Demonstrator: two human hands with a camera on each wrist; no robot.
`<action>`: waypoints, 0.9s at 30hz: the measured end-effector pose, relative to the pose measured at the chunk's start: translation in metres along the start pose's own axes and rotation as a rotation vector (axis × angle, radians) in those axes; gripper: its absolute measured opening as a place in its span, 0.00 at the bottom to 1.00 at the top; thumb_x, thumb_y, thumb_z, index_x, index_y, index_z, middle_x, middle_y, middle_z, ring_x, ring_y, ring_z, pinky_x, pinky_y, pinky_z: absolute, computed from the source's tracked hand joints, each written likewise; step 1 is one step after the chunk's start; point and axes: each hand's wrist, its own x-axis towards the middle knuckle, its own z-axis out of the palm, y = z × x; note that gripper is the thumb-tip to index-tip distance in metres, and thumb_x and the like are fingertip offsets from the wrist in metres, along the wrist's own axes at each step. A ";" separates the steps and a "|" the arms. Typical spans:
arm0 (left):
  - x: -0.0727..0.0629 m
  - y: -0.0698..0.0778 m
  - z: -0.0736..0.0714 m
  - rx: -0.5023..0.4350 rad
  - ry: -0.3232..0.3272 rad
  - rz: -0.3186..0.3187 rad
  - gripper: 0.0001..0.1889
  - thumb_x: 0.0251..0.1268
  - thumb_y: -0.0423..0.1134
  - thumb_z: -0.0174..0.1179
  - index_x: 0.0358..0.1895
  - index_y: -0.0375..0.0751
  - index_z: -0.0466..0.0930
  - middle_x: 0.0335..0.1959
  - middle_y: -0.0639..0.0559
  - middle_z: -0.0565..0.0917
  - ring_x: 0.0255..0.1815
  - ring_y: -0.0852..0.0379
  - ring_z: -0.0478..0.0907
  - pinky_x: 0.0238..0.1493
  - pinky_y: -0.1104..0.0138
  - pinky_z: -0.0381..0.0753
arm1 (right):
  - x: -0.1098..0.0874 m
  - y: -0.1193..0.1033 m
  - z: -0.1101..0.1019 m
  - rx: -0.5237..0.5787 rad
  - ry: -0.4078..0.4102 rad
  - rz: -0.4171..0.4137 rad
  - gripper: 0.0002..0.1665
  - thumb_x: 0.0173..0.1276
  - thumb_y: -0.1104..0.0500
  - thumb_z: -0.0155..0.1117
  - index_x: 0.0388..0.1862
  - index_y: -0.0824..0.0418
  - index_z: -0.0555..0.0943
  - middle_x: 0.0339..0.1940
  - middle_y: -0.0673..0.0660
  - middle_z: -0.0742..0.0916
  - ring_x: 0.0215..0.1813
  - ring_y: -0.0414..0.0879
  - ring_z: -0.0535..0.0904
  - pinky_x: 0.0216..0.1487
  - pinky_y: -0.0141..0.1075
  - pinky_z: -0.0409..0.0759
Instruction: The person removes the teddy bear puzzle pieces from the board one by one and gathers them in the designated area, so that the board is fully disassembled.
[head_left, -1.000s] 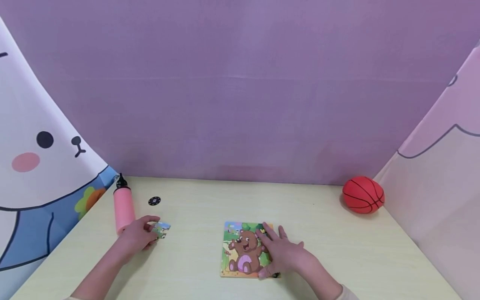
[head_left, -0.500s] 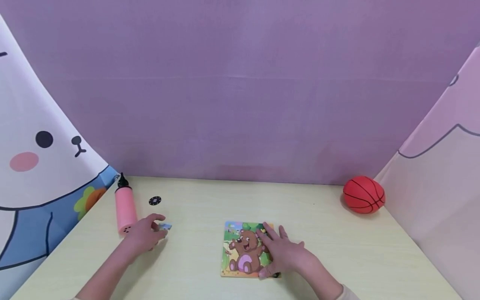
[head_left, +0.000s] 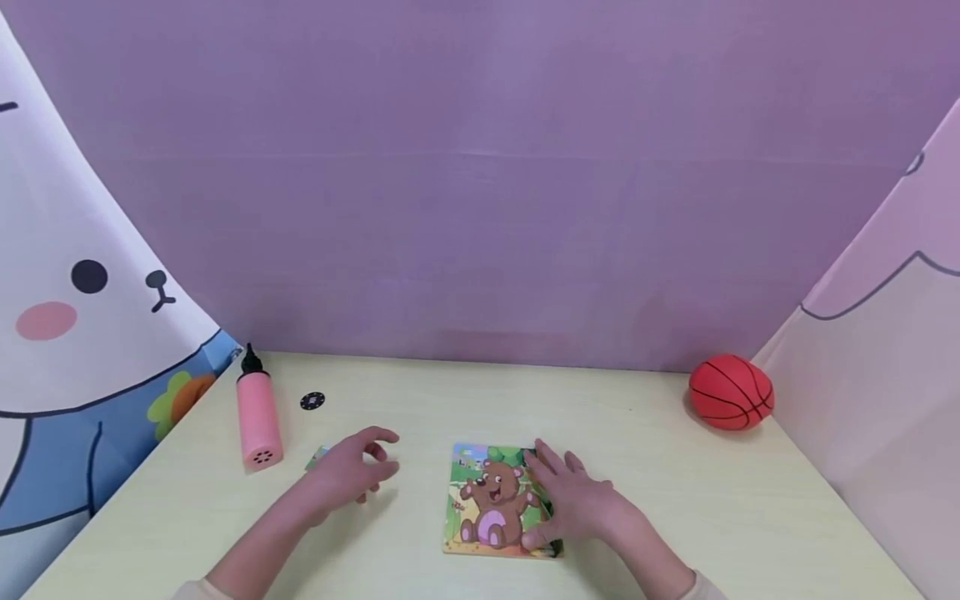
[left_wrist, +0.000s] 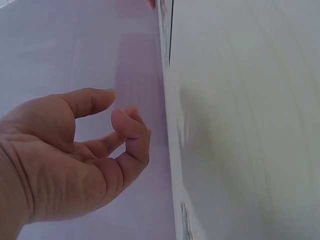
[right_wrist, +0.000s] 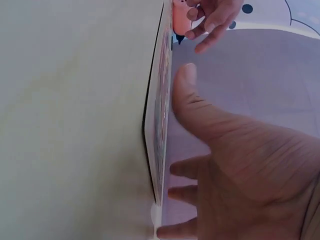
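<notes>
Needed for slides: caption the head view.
Left hand hovers empty beside a bear jigsaw puzzle, right hand over its right side, red basketball at far right.

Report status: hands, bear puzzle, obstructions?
Left hand empty, loosely curled. Right hand at bear puzzle, right side partly covered. Loose puzzle piece partly behind left hand.

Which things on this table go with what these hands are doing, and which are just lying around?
Likely part of the job:
bear jigsaw puzzle, the right hand over its right side
loose puzzle piece, partly hidden by the left hand

Just lying about:
pink hand pump
black poker chip
red toy basketball
</notes>
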 end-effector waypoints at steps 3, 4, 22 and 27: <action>0.002 0.007 0.011 -0.003 -0.020 0.009 0.23 0.67 0.32 0.65 0.64 0.38 0.75 0.43 0.46 0.75 0.29 0.50 0.77 0.24 0.64 0.77 | 0.000 0.001 0.001 -0.010 -0.011 0.032 0.69 0.46 0.33 0.78 0.82 0.56 0.58 0.83 0.59 0.54 0.78 0.74 0.48 0.52 0.86 0.51; 0.003 0.009 0.014 -0.001 -0.027 0.017 0.23 0.67 0.33 0.65 0.64 0.38 0.75 0.42 0.46 0.75 0.29 0.50 0.77 0.24 0.64 0.77 | 0.001 0.002 0.001 -0.011 -0.016 0.040 0.69 0.46 0.33 0.79 0.82 0.56 0.57 0.84 0.58 0.54 0.78 0.74 0.47 0.52 0.86 0.50; 0.031 0.016 0.064 -0.115 -0.225 0.123 0.22 0.65 0.30 0.62 0.62 0.31 0.73 0.38 0.42 0.76 0.30 0.51 0.78 0.29 0.59 0.83 | 0.003 0.002 0.004 -0.001 -0.027 0.070 0.69 0.46 0.34 0.79 0.82 0.54 0.57 0.84 0.57 0.53 0.79 0.73 0.45 0.51 0.86 0.51; 0.036 0.018 0.075 -0.180 -0.267 0.150 0.23 0.62 0.26 0.60 0.62 0.26 0.71 0.35 0.42 0.78 0.29 0.51 0.80 0.31 0.59 0.85 | 0.003 0.002 0.005 -0.005 -0.027 0.070 0.69 0.46 0.34 0.79 0.82 0.55 0.57 0.84 0.57 0.53 0.79 0.73 0.45 0.50 0.87 0.51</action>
